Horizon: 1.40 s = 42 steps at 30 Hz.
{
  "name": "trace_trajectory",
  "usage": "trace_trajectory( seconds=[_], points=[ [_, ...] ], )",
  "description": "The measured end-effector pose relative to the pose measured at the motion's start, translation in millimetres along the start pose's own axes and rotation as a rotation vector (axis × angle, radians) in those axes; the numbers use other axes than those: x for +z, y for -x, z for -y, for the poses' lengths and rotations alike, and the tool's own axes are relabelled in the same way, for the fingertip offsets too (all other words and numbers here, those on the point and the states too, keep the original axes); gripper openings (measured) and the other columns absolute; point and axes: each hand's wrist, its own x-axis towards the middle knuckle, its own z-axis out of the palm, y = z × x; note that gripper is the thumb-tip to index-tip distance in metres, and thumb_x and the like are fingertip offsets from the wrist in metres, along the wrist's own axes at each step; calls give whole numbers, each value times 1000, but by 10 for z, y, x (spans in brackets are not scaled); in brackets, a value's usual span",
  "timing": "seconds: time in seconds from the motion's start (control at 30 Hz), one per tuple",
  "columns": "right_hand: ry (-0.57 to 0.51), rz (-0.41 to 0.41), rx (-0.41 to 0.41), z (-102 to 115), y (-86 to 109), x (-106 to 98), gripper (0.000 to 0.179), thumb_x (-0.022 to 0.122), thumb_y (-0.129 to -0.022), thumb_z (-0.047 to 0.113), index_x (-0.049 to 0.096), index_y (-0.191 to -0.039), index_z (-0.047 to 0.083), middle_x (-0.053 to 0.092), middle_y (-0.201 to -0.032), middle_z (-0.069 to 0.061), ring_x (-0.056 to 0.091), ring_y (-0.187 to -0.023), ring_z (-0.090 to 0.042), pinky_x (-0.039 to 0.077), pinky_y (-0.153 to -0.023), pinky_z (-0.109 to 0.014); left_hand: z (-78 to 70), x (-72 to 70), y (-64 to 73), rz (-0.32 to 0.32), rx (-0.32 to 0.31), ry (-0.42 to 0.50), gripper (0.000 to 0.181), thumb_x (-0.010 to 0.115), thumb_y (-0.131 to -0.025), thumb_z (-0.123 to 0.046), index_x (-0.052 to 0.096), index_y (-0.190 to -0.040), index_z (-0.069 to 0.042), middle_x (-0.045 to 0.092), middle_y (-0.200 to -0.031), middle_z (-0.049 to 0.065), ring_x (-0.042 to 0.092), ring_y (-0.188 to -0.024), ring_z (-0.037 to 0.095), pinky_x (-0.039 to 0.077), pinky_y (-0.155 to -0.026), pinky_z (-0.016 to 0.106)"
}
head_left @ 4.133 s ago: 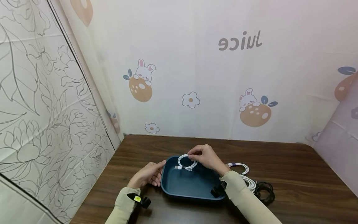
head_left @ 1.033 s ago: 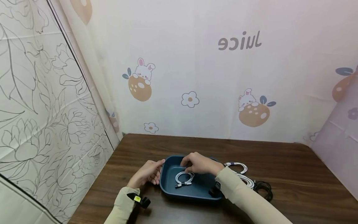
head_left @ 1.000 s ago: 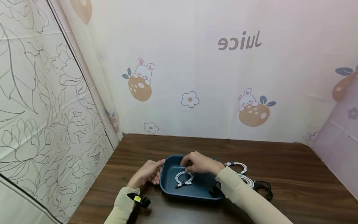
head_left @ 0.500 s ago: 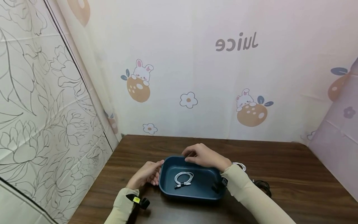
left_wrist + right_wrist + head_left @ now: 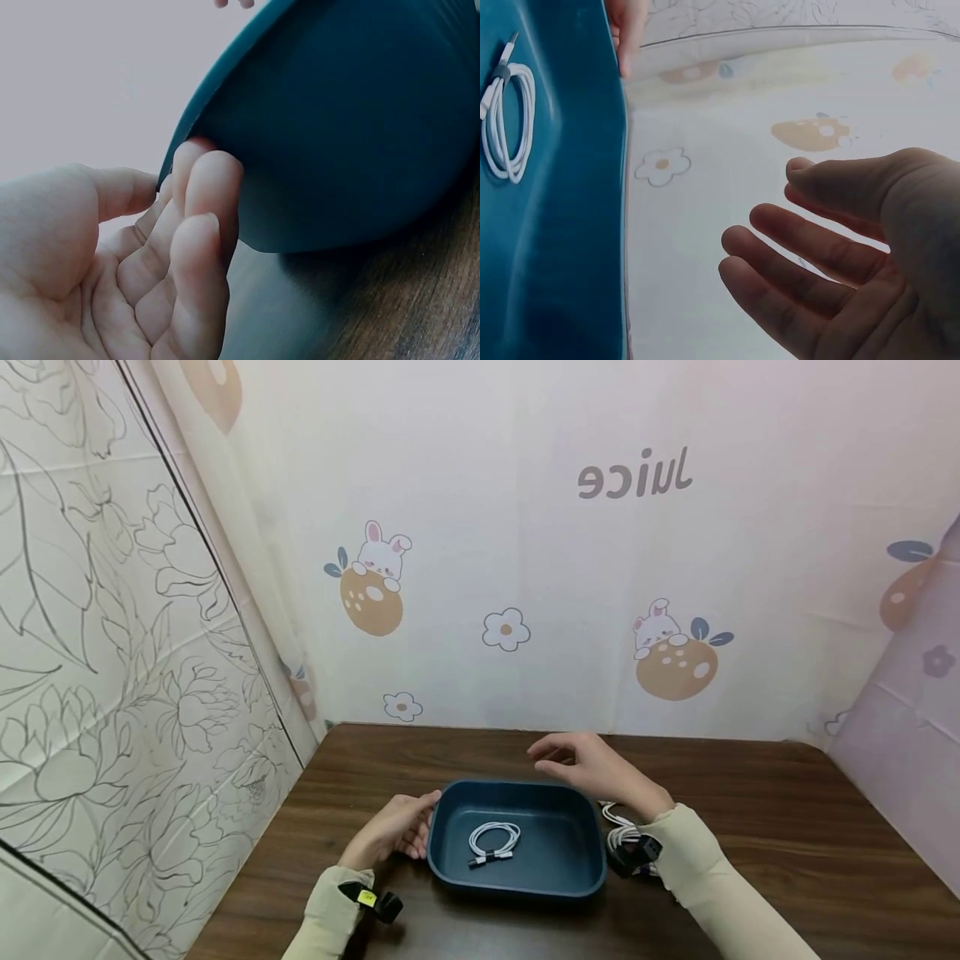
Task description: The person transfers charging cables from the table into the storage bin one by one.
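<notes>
A dark blue rectangular tray point(image 5: 517, 893) stands on the table. Inside it, toward the left, lies a coiled white charging cable point(image 5: 482, 831), bound with a dark tie. My left hand point(image 5: 392, 828) pinches the tray's left rim; in the left wrist view, the thumb meets the rim and the other fingers curl against the outer wall. Above the tray's back right corner, my right hand point(image 5: 592, 768) hangs in the air, its fingers relaxed and holding nothing. The right wrist view shows that palm point(image 5: 877, 300) bare, apart from the tray wall.
To the right of the tray are more coiled white cables point(image 5: 609, 814), partly covered by my right wrist and its camera. The black cable is hidden behind the sleeve. A printed cloth point(image 5: 450, 668) hangs behind the wooden table point(image 5: 780, 827).
The right hand lowered the coiled white cable into the tray and let it go. It then rose and moved right, toward the other cables. The left hand stayed at the rim.
</notes>
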Motion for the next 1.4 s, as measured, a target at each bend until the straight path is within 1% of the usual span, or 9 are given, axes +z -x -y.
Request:
trace_trajectory(
  seconds=[0.23,0.3,0.47,0.7,0.8,1.0,1.13,1.23,1.4],
  points=[
    [2,-44,11,-73,111,-81,23,68,-101,21,72,-123,18,74,-117,-2,71,-101,-14,60,-85,-29,-11,-4,7,-5,2,-5,56,55,-101,-58,62,-72,-10,61,-55,-1,58,-44,9,52,-45,24],
    [-1,-52,18,-85,138,-92,23,69,-101,21,72,-123,18,74,-117,-1,71,-101,-15,60,-85,-31,-13,-5,5,-4,-4,-3,56,55,-101,-58,62,-72,-10,61,-55,-1,58,-44,9,52,-45,24],
    [-17,-84,41,-126,209,-121,23,70,-100,24,72,-122,19,74,-118,1,71,-102,-14,60,-89,-36,-10,3,-10,-8,-23,1,56,55,-101,-58,62,-74,-10,60,-55,-1,58,-44,8,51,-44,24],
    [-33,-150,64,-258,339,-145,25,69,-101,31,72,-123,20,74,-118,0,71,-105,-16,60,-90,-34,7,12,-23,-18,-31,4,56,57,-100,-59,62,-75,-10,61,-55,0,57,-44,9,51,-44,24],
    [-31,-172,80,-309,425,-177,24,68,-101,33,72,-122,23,74,-118,2,72,-104,-16,60,-88,-31,1,16,-24,-12,-34,5,56,57,-100,-59,62,-76,-9,61,-56,0,58,-45,9,51,-44,24],
    [-40,-187,107,-442,632,-288,26,67,-102,34,71,-124,22,73,-120,-1,72,-102,-13,59,-81,-25,4,17,-19,-6,-30,7,56,57,-100,-60,62,-76,-10,61,-56,-1,58,-45,9,51,-45,24],
    [-19,-213,113,-539,761,-365,26,65,-103,31,71,-125,19,73,-121,-4,70,-102,-7,58,-82,-24,8,16,-15,-2,-25,11,56,56,-100,-60,62,-76,-9,61,-56,-1,58,-45,9,51,-45,24],
    [-3,-241,139,-607,861,-409,25,66,-103,29,71,-125,18,74,-119,-4,69,-100,-3,58,-80,-24,10,20,-22,12,-24,15,56,55,-101,-60,62,-77,-9,61,-57,-1,58,-45,8,52,-45,24],
    [6,-255,172,-700,996,-453,25,67,-102,29,71,-124,17,75,-117,-4,68,-97,-2,57,-77,-23,10,23,-28,11,-30,22,56,55,-101,-59,63,-78,-9,61,-57,-1,58,-45,9,51,-45,24]
  ],
)
